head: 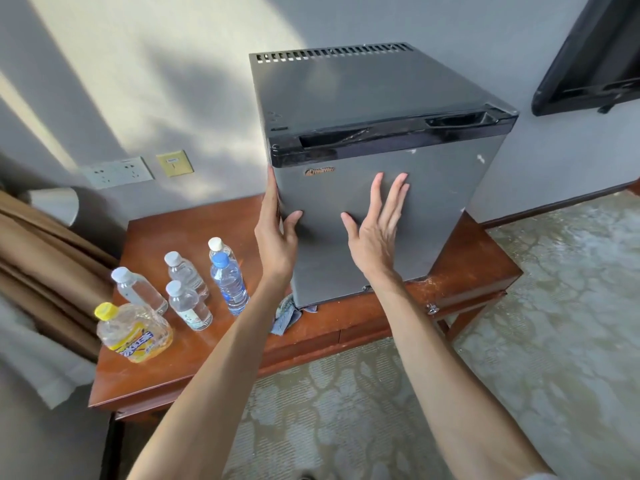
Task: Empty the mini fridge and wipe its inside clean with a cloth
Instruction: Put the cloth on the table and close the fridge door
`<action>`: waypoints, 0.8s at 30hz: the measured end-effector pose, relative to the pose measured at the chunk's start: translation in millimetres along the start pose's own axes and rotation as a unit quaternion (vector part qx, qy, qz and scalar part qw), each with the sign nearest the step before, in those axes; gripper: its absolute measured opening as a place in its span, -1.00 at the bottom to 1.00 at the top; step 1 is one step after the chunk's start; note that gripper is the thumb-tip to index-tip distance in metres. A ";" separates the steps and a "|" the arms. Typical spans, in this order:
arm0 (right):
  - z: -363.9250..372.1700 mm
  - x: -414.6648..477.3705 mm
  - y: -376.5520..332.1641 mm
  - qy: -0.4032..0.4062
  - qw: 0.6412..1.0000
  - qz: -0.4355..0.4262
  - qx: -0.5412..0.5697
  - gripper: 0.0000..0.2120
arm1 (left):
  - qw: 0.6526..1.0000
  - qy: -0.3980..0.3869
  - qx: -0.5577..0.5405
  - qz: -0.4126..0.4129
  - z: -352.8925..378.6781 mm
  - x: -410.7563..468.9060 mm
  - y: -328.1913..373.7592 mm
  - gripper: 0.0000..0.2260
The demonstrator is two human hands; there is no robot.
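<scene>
Left hand grips the edge of the shut mini fridge; right hand lies flat against it.

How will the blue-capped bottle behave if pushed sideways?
The blue-capped bottle is tall and narrow, so it probably tips before sliding. Its round body would likely roll on the smooth table. The white-capped bottle behind could get knocked.

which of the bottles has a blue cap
The bottle at the group's right, nearest the fridge. Its cap is blue; four others have white, the big one yellow.
</scene>
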State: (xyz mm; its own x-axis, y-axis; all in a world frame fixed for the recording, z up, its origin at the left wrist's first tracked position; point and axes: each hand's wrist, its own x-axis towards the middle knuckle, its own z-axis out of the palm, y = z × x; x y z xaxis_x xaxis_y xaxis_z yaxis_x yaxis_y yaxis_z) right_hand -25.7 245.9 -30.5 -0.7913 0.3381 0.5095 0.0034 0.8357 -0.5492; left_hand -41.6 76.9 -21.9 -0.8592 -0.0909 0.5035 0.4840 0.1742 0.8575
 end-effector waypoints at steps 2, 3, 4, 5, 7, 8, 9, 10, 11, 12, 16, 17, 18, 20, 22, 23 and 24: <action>-2.7 -0.8 1.9 -0.010 1.000 -0.002 0.014 -0.18 | 1.000 -0.010 -0.018 -0.011 -2.1 0.1 -0.9 -0.34; -3.5 -0.7 2.6 -0.011 1.000 -0.003 0.023 -0.18 | 0.999 -0.013 -0.025 -0.015 -2.7 0.0 -1.1 -0.34; -4.1 -0.9 2.9 -0.010 0.999 -0.006 0.030 -0.18 | 0.999 -0.015 -0.029 -0.017 -3.0 -0.4 -1.5 -0.35; -4.3 -1.3 2.2 -0.009 0.999 -0.007 0.038 -0.19 | 0.999 -0.016 -0.032 -0.016 -2.9 -0.7 -1.9 -0.35; -3.9 -2.1 -0.4 -0.011 0.999 -0.003 0.052 -0.19 | 0.999 -0.015 -0.036 -0.015 -1.9 -0.6 -3.0 -0.33; -3.5 -2.1 -1.4 -0.011 0.998 0.001 0.059 -0.18 | 0.999 -0.012 -0.037 -0.014 -1.0 -0.6 -3.1 -0.33; -3.1 -2.4 -2.6 -0.012 0.998 0.005 0.066 -0.18 | 0.999 -0.006 -0.037 -0.015 0.0 -1.1 -2.7 -0.33; -2.8 -2.9 -3.9 -0.013 0.997 0.009 0.073 -0.18 | 0.999 0.001 -0.036 -0.016 1.3 -2.1 -1.6 -0.33; -2.3 -3.7 -6.1 -0.014 0.997 0.015 0.081 -0.17 | 0.999 0.009 -0.034 -0.018 2.4 -3.0 -0.4 -0.33; -1.8 -4.4 -8.5 -0.014 0.996 0.021 0.091 -0.17 | 0.999 0.015 -0.028 -0.021 3.0 -3.4 0.5 -0.32; 3.0 -5.2 -16.6 -0.007 0.992 0.037 0.123 -0.16 | 1.000 0.019 -0.004 -0.006 -1.6 1.2 -6.0 -0.34; 4.8 -4.1 -18.3 -0.005 0.992 0.040 0.123 -0.16 | 1.000 0.018 -0.006 -0.002 -3.3 3.4 -8.6 -0.36; 6.7 -2.8 -19.8 -0.004 0.992 0.044 0.121 -0.15 | 1.000 0.016 -0.012 -0.001 -4.7 5.9 -10.6 -0.37; 9.9 -1.1 -21.7 0.000 0.992 0.048 0.113 -0.13 | 1.000 0.016 -0.018 -0.002 -5.3 9.0 -13.0 -0.37; 11.2 -1.2 -22.6 0.004 0.993 0.047 0.107 -0.13 | 1.000 0.017 -0.020 -0.005 -5.5 9.5 -13.4 -0.37; 11.1 -1.4 -21.9 0.004 0.993 0.046 0.105 -0.14 | 1.000 0.014 -0.024 -0.007 -5.9 9.5 -12.8 -0.37; 10.0 -1.9 -21.0 0.003 0.994 0.046 0.102 -0.15 | 1.000 0.011 -0.026 -0.008 -6.8 9.5 -11.9 -0.37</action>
State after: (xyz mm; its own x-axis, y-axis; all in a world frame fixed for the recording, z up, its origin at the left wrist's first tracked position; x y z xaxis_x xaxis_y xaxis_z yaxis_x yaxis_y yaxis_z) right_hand -30.4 223.4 -26.6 -0.7898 0.4118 0.4547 -0.0495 0.6961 -0.7163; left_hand -54.4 67.3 -26.7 -0.8634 -0.1157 0.4910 0.4785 0.1207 0.8698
